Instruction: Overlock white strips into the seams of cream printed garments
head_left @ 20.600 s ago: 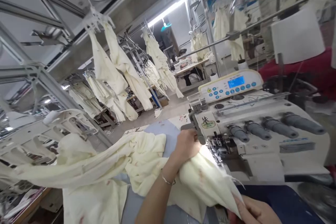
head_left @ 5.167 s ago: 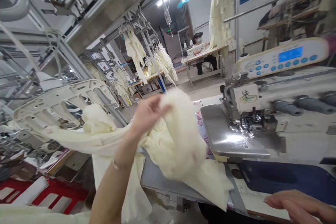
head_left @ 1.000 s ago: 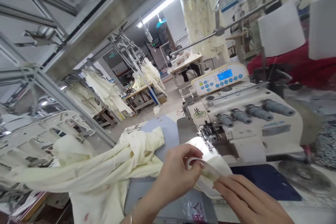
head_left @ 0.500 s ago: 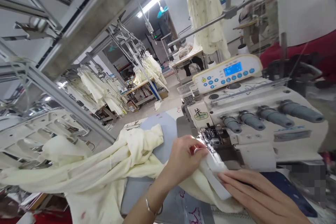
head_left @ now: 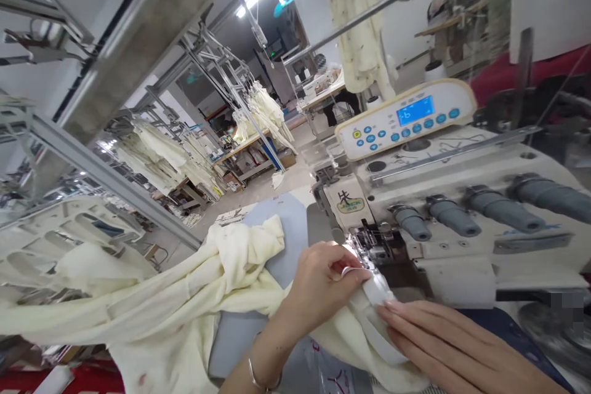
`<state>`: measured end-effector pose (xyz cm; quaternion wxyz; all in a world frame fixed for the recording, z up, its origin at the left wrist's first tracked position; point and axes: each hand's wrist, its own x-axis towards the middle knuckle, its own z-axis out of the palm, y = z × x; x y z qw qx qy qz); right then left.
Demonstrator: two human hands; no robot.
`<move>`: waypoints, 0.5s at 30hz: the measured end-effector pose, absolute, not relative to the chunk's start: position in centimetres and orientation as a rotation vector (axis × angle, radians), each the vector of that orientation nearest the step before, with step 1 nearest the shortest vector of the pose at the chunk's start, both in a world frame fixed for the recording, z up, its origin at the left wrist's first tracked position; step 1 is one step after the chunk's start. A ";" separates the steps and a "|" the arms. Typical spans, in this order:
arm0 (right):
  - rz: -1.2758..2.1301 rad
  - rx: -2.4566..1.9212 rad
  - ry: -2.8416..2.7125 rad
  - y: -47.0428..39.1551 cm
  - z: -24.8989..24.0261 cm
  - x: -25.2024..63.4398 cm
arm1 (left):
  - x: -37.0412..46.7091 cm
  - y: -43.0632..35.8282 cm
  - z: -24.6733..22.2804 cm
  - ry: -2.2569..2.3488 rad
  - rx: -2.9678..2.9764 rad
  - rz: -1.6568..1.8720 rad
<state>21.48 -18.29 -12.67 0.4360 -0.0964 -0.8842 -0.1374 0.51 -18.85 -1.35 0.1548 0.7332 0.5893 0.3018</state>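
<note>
Both hands had moved the white strip point(head_left: 377, 289) closer to the overlock machine point(head_left: 455, 274); it slanted from the left hand point(head_left: 318, 277), pinching it nearer the needles, down under the right hand point(head_left: 443, 332), whose grip was unclear.

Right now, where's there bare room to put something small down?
The blue-grey work surface is bare between the bunched cream cloth and the sewing machine, and again between that cloth and your left forearm. It's crowded below the needle area, where your left hand and right hand meet the white strip.
</note>
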 end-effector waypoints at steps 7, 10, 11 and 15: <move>-0.451 -0.215 -2.125 -18.3 -12.7 21.0 | -0.2 -18.1 0.0 1.697 2.078 0.692; -0.368 -0.279 -2.077 -18.8 -12.1 20.6 | -0.2 -17.7 0.4 1.795 2.013 0.544; -0.333 -0.307 -2.071 -19.0 -11.9 20.4 | -0.2 -17.7 0.5 1.825 2.005 0.504; -0.181 -0.352 -2.059 -19.4 -12.0 19.7 | -0.2 -18.0 0.5 1.945 1.988 0.518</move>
